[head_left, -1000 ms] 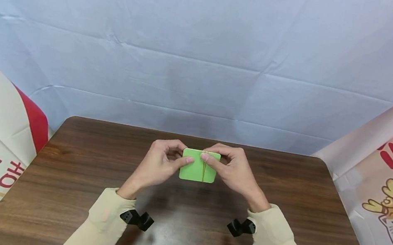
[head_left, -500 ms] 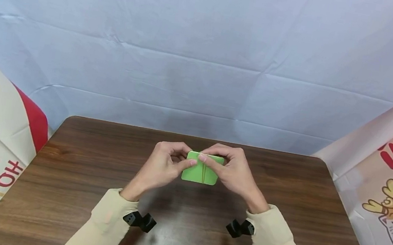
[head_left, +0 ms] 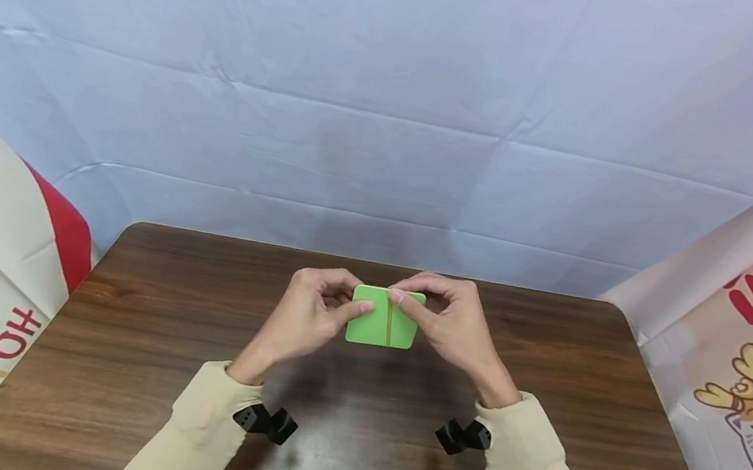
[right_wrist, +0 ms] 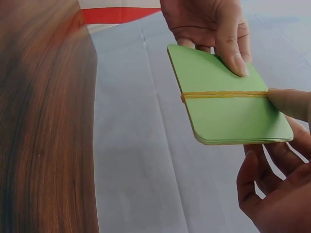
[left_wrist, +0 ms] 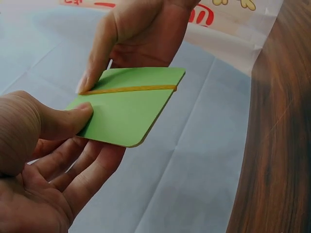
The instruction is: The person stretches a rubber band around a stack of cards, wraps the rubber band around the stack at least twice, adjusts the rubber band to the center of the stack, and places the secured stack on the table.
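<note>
Pale blue, creased cloth [head_left: 394, 109] hangs behind a dark brown wood-grain table [head_left: 358, 465]. Above the table, long cream sleeves [head_left: 200, 411] lead to a person's left hand [head_left: 304, 313] and right hand [head_left: 456, 326]. Held up between the two hands is a thin, rounded-corner green stack [head_left: 368, 332]. The left fingers are clamped on one end, thumb on its face; the right fingers pinch its far edge. A narrow yellow band [right_wrist: 218, 95] crosses that face, the right thumb touching one end.

card stack [head_left: 366, 328] between hands [head_left: 304, 313] [head_left: 456, 328], above table [head_left: 113, 359]; band [right_wrist: 223, 94] around stack; cloth [head_left: 386, 164] behind table.
</note>
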{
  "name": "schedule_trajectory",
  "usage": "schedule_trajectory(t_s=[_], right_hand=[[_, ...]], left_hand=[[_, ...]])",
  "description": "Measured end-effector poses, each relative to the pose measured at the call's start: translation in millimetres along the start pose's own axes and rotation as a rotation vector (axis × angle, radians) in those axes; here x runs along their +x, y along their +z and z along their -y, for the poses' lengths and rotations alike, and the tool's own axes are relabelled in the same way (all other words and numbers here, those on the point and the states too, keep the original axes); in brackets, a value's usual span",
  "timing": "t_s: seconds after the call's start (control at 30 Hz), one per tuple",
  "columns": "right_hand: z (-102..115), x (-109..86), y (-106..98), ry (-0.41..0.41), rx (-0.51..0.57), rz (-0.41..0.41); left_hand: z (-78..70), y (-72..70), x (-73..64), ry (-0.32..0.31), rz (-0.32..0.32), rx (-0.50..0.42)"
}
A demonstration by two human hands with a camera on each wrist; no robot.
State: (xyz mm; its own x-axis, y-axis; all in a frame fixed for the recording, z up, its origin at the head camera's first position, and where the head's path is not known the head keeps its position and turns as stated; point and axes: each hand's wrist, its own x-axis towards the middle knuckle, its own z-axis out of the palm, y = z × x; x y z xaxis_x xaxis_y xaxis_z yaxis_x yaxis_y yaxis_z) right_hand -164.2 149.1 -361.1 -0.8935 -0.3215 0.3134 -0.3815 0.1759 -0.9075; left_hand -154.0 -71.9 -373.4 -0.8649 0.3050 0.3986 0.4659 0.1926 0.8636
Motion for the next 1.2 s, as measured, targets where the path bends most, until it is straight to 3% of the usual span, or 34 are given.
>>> schedule_trajectory(t_s=[0.87, 1.2], right_hand=[[-0.8, 1.1, 4.5, 0.014, -0.102, -0.018], [1.9, 0.3, 4.9, -0.016, -0.117, 0.021]], left_hand=[[-3.8, 7.5, 0.1, 0.008, -0.001, 0.047], [-2.9, 7.8, -0.9, 0.003, 0.012, 0.050]])
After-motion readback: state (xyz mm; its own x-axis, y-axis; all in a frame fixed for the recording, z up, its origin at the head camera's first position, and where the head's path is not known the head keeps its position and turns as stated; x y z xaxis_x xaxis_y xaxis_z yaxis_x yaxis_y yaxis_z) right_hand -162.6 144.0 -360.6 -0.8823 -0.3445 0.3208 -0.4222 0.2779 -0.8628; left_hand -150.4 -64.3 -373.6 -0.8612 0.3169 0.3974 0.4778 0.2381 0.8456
